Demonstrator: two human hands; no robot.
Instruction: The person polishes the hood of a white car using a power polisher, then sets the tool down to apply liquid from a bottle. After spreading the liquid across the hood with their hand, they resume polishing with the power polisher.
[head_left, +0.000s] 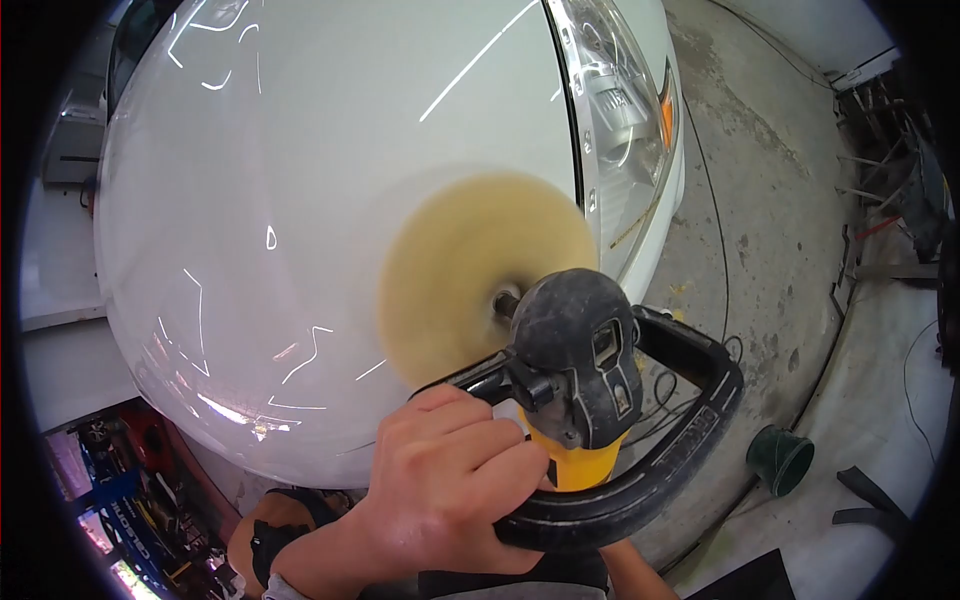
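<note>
My left hand (440, 480) is closed around the black loop handle of a yellow and black power polisher (575, 360). The polisher's round yellowish pad (450, 260) is blurred by spinning and lies over the white car hood (330, 130), near the headlight (615, 100). Of my right arm (632, 572) only a part shows at the bottom edge, below the handle; the right hand's fingers are hidden behind the tool and the left hand.
A dark cable (712, 180) runs along the concrete floor right of the car. A green bucket (780, 460) stands at the lower right. Metal racks and clutter line the far right. Red and blue equipment (130, 500) is at the lower left, beside a bare limb with a black strap.
</note>
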